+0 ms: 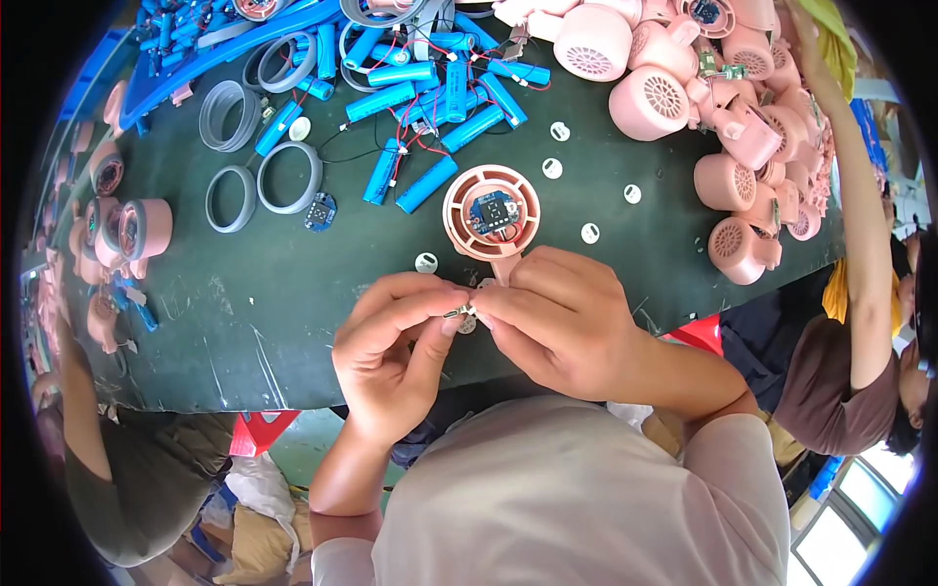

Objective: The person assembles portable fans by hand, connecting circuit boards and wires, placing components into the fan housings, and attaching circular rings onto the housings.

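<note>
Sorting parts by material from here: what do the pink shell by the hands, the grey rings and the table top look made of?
Pink shell: looks like moulded matt plastic, with even colour and thin ribs. Grey rings: dull, smooth, uniform grey, so rubber or soft plastic; cannot tell which. Table top: dark green mat, scuffed with pale scratches, probably rubber or vinyl. The small part between both hands glints, so likely metal.

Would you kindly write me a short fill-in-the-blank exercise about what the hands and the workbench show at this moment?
1. The left hand and right hand pinch a small metal part ____ them.
2. The round fan housing before the hands is ____ in colour.
3. The cylindrical battery cells are ____.
4. The loose rings are ____.

Missing words: between; pink; blue; grey
</note>
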Demonstrator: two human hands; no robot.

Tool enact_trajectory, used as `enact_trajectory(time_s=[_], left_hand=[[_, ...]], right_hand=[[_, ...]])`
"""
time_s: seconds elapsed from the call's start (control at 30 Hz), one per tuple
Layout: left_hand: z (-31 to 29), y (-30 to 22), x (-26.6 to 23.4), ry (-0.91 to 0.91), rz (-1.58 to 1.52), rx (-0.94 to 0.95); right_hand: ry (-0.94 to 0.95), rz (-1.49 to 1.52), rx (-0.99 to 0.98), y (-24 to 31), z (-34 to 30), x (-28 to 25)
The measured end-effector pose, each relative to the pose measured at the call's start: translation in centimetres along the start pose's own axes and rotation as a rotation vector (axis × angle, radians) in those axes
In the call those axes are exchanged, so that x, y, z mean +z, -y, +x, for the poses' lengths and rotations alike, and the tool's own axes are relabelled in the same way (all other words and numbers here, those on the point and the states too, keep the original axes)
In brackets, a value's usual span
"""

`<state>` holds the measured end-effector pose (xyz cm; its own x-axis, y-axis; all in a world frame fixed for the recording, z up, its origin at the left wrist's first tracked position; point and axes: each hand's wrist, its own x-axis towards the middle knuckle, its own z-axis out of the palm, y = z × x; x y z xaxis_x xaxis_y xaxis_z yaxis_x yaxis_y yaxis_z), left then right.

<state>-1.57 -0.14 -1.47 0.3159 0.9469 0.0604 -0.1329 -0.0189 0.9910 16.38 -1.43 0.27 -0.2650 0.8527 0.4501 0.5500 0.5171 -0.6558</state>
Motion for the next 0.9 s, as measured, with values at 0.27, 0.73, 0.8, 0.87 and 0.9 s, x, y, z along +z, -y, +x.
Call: enact_trajectory(time_s=[0.27,0.73,0.8,0.87,0.9], left_hand=[[0.2,-0.3,-0.6,0.114,-0.036,-0.041],[-0.7,-0.6,-2.0,-0.101,0.096,-0.061],[-1.2,-1.0,-3.7,-0.103,0.127,-0.038],[-1.5,-1.5,-6.1,-0.018,0.406,-0.026],[-0.9,-2.0,-5.8,-0.066,0.552,0.08]], right_hand=[[0.099,0.109,0.0,-0.4,0.0,-0.7],[0.344,0.005,0.028,2.0,2.7,0.2],[0.279,0.02,-0.044,1.6,6.4,-1.6],[0.212,-0.056,-0.151,0.7,10.2,-0.1],[0.2,-0.154,-0.276,-0.3,12.1,1.6]])
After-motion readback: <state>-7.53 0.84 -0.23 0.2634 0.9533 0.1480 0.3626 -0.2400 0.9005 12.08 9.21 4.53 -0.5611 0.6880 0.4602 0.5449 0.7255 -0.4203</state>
